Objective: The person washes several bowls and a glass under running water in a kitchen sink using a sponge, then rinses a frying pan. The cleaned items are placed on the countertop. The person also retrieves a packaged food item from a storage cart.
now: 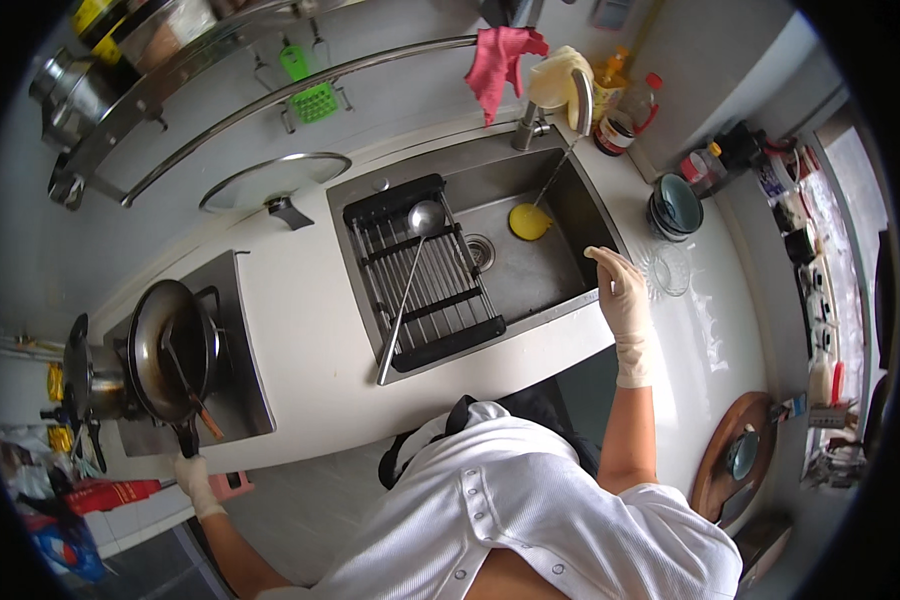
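Observation:
My left hand [191,476], in a pale glove, is closed around the handle of a dark wok [171,352] on the stove at the left. A wooden-handled spatula [184,375] lies inside the wok. My right hand [619,289], gloved too, is raised by the right rim of the steel sink [607,202], fingers bent together; whether it holds anything small I cannot tell. Water runs from the faucet [583,101] onto a yellow sponge [529,222] in the basin. A steel ladle [412,285] rests across the black-ended drying rack [450,334].
Stacked bowls [675,206] and a clear glass dish [669,270] stand right of the sink. A glass lid [277,180] leans on the back wall. A lidded pot [101,379] is beside the wok. A round wooden board [739,457] lies at the far right.

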`<move>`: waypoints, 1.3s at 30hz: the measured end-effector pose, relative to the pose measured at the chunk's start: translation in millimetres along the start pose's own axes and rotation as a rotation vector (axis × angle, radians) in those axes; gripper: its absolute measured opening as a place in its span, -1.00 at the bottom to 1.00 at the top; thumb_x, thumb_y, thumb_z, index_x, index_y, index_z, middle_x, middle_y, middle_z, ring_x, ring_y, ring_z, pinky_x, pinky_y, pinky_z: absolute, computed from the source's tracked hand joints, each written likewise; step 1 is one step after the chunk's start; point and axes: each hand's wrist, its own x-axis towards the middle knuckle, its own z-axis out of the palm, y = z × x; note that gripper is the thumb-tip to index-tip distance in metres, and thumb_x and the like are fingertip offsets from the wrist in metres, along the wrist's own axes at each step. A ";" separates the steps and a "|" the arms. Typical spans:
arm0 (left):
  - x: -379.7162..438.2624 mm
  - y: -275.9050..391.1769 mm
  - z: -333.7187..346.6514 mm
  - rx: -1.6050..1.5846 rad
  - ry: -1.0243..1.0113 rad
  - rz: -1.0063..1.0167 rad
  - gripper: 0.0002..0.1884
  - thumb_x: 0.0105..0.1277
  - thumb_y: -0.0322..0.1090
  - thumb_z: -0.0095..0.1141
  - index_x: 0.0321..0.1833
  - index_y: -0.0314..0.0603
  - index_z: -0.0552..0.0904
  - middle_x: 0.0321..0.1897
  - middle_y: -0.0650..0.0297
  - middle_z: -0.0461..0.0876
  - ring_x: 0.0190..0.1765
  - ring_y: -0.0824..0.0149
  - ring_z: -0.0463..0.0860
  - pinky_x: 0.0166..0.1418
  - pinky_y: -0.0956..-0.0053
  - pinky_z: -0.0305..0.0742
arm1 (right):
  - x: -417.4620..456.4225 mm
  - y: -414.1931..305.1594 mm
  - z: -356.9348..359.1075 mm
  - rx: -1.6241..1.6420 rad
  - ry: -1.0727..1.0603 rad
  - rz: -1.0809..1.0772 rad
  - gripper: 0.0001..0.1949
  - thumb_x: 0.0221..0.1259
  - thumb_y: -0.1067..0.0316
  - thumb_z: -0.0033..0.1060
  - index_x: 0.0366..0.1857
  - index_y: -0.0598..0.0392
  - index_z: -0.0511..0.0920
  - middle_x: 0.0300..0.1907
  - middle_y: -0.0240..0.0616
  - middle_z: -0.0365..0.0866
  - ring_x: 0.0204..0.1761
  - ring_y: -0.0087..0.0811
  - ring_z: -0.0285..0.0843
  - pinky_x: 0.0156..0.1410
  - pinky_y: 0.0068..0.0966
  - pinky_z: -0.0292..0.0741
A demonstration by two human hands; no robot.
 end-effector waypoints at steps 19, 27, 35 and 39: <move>-260.9 280.1 -18.6 -0.282 -0.327 0.374 -0.74 -0.12 -0.47 0.19 -0.29 -0.25 0.56 -0.47 0.10 0.61 -0.31 0.17 0.65 -0.18 0.37 0.49 | 45.8 212.8 232.3 -0.179 -1.001 0.168 -0.23 0.04 0.01 0.32 0.40 -0.26 0.18 0.48 -0.02 -0.02 0.46 0.05 0.03 0.47 -0.06 0.15; -341.0 341.7 10.3 0.019 -0.301 0.316 -0.74 -0.13 -0.39 0.26 -0.30 -0.18 0.60 -0.40 -0.02 0.64 -0.26 -0.08 0.63 -0.22 0.19 0.50 | 73.2 257.5 325.2 -0.160 -1.079 0.380 -0.21 0.05 -0.07 0.26 0.41 -0.54 0.07 0.48 -0.21 -0.07 0.48 0.01 -0.18 0.47 -0.01 0.08; -349.1 373.0 9.2 0.051 -0.187 0.327 -0.79 -0.12 -0.40 0.26 -0.37 -0.19 0.58 -0.48 0.02 0.63 -0.34 -0.12 0.61 -0.25 0.15 0.50 | 44.5 270.8 338.1 0.067 -0.900 0.646 -0.47 0.10 0.19 0.21 0.23 -0.46 0.38 0.40 -0.33 0.15 0.42 -0.07 0.08 0.33 -0.15 0.37; -337.3 385.7 6.4 0.075 -0.190 0.310 -0.74 -0.16 -0.41 0.28 -0.34 -0.21 0.58 -0.44 -0.03 0.63 -0.29 -0.13 0.63 -0.21 0.18 0.51 | 35.0 272.2 311.6 0.135 -0.817 0.795 -0.55 0.14 0.24 0.17 0.17 -0.13 0.46 0.16 -0.13 0.48 0.22 -0.11 0.44 0.28 -0.31 0.43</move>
